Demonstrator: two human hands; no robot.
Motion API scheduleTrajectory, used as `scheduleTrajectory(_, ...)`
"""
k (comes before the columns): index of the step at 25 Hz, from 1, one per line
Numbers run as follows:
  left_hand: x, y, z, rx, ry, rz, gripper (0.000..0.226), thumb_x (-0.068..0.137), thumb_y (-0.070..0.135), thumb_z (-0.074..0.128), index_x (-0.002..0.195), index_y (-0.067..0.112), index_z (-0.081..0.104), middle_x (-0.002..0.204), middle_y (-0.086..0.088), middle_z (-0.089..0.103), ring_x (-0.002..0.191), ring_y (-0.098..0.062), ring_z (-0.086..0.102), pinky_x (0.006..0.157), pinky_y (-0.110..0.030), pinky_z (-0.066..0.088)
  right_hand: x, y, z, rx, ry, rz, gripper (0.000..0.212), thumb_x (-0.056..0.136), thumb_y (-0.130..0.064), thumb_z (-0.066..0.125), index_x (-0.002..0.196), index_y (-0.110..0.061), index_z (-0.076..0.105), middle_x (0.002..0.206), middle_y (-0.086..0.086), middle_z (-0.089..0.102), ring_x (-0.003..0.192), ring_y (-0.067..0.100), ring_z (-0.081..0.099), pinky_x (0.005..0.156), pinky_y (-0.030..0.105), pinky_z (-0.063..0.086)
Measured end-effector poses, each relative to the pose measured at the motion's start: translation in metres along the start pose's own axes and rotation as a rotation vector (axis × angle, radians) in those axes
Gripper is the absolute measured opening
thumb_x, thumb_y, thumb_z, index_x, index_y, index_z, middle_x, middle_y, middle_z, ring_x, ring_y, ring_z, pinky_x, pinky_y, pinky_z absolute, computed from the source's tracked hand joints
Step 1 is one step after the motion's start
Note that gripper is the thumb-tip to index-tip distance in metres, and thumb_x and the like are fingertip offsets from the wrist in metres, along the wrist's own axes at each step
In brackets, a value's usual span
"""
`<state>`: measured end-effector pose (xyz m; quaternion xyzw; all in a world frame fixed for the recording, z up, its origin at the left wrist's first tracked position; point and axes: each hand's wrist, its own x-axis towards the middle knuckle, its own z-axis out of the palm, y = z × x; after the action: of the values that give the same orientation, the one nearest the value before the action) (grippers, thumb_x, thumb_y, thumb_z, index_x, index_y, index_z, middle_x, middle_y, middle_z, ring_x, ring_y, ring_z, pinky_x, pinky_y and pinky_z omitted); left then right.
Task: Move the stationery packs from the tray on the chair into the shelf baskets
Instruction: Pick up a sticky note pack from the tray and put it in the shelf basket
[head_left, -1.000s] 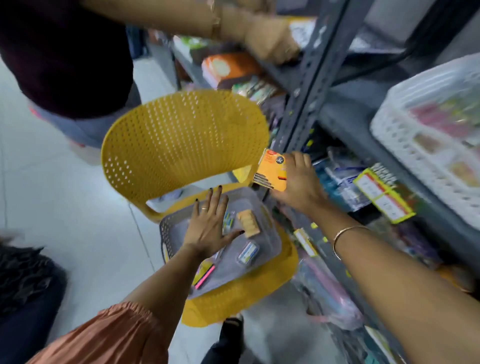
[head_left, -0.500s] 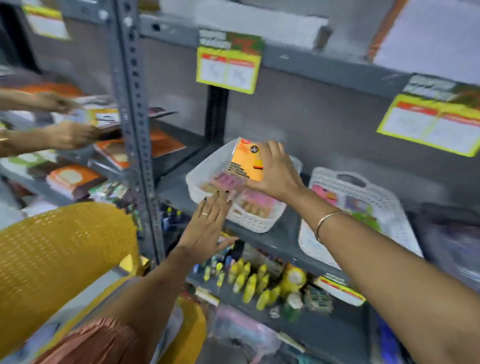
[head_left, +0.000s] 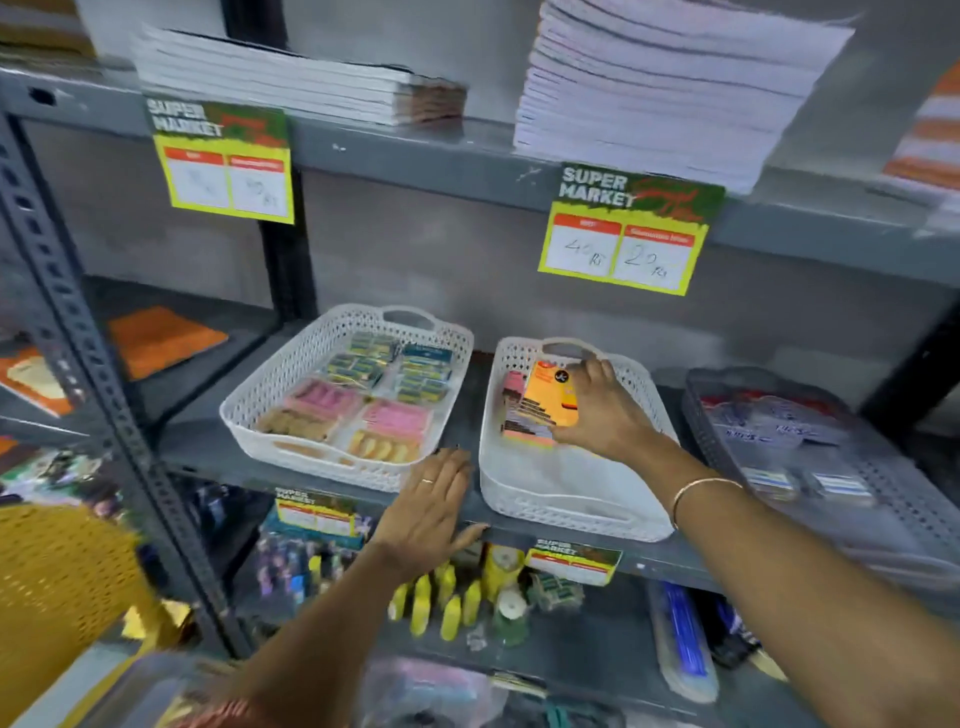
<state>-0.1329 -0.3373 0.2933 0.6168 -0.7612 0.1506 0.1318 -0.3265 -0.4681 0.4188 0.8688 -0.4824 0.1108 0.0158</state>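
Orange stationery pack (head_left: 551, 399) held in right hand (head_left: 605, 415), fingers gripping its right edge, low inside the middle white basket (head_left: 566, 499) on a stack of packs there (bangle on that wrist). Left hand (head_left: 428, 512) empty, fingers spread flat on the shelf (head_left: 208, 441) edge between the two white baskets.

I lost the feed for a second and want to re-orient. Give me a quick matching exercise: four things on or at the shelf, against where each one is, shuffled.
Things:
1. orange pack
2. left hand
3. pink packs
4. grey basket

Places:
A. in the left white basket
B. far right on the shelf
C. flat on the shelf edge, between the two white baskets
D. held by the right hand in the right white basket

Pairs: 1-D, 2-C, 3-A, 4-B
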Motion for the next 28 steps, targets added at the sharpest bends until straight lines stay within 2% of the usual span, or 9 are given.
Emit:
scheduleTrajectory(3,-0.004,0.004,0.013,-0.043,-0.163,-0.036,0.071,0.085,0.057,0.033,0.121,-0.001,0.053,0.120,-0.017,0.059,0.109,-0.032,0.056,0.094,-0.039,0.046,-0.011,0.011,0.022,0.047,-0.152,0.035,0.086,0.069,-0.039,0.072,0.136,-0.006,0.031,0.142,0.015,0.033,0.134,0.029,0.025,0.109,0.040,0.032)
scheduleTrajectory(4,-0.003,0.003,0.016,-0.063,-0.200,-0.062,0.073,0.086,0.058,0.032,0.123,-0.001,0.052,0.122,-0.017,0.058,0.111,-0.031,0.057,0.093,-0.039,0.047,-0.014,0.012,0.028,0.060,-0.193,0.035,0.085,0.070,-0.038,0.072,0.137,-0.006,0.030,0.143,0.015,0.032,0.136,0.030,0.024,0.109,0.040,0.031)
scheduleTrajectory(6,0.003,0.001,0.019,-0.094,-0.227,-0.088,0.081,0.084,0.063,0.025,0.132,0.000,0.044,0.134,-0.017,0.049,0.123,-0.030,0.048,0.101,-0.039,0.040,-0.016,0.011,0.038,0.080,-0.240,0.036,0.083,0.071,-0.037,0.072,0.136,-0.006,0.031,0.139,0.014,0.035,0.133,0.031,0.028,0.106,0.039,0.033)
scheduleTrajectory(8,0.012,-0.003,0.021,-0.083,-0.245,-0.046,0.092,0.079,0.069,0.014,0.143,0.004,0.027,0.149,-0.013,0.031,0.135,-0.026,0.030,0.112,-0.037,0.022,-0.015,0.010,0.047,0.105,-0.289,0.052,0.083,0.072,-0.036,0.072,0.137,-0.005,0.031,0.136,0.014,0.036,0.131,0.031,0.029,0.104,0.038,0.034)
scheduleTrajectory(10,0.015,-0.003,0.025,-0.077,-0.251,-0.036,0.098,0.075,0.073,0.006,0.146,0.007,0.019,0.153,-0.011,0.022,0.139,-0.024,0.021,0.114,-0.036,0.012,-0.011,0.009,0.053,0.117,-0.334,0.061,0.082,0.072,-0.037,0.073,0.136,-0.004,0.033,0.134,0.015,0.037,0.131,0.031,0.030,0.104,0.038,0.034)
scheduleTrajectory(14,0.015,-0.004,0.031,-0.075,-0.227,-0.041,0.105,0.072,0.079,-0.006,0.145,0.009,0.021,0.153,-0.011,0.024,0.138,-0.025,0.023,0.115,-0.037,0.012,-0.006,0.010,0.060,0.118,-0.429,0.054,0.084,0.071,-0.038,0.074,0.137,-0.006,0.033,0.137,0.015,0.036,0.131,0.030,0.030,0.106,0.038,0.035)
scheduleTrajectory(18,0.016,-0.004,0.033,-0.095,-0.209,-0.050,0.101,0.076,0.079,0.000,0.145,0.008,0.022,0.152,-0.011,0.026,0.138,-0.025,0.025,0.114,-0.037,0.013,-0.003,0.006,0.065,0.138,-0.509,0.029,0.085,0.074,-0.034,0.073,0.142,-0.013,0.028,0.139,0.014,0.035,0.132,0.030,0.031,0.107,0.037,0.034)
scheduleTrajectory(23,0.015,-0.004,0.033,-0.084,-0.215,-0.057,0.093,0.078,0.073,0.009,0.145,0.009,0.022,0.152,-0.010,0.026,0.138,-0.024,0.024,0.114,-0.036,0.012,0.001,-0.004,0.072,0.106,-0.532,0.011,0.070,0.077,-0.029,0.070,0.136,-0.010,0.038,0.129,0.017,0.040,0.125,0.032,0.035,0.104,0.038,0.035)
scheduleTrajectory(28,0.015,-0.003,0.035,-0.103,-0.198,-0.065,0.092,0.079,0.073,0.012,0.144,0.009,0.025,0.151,-0.010,0.029,0.137,-0.024,0.027,0.114,-0.037,0.014,0.001,-0.005,0.073,0.084,-0.572,0.005,0.068,0.080,-0.027,0.068,0.137,-0.009,0.036,0.131,0.019,0.035,0.125,0.034,0.033,0.107,0.038,0.033)
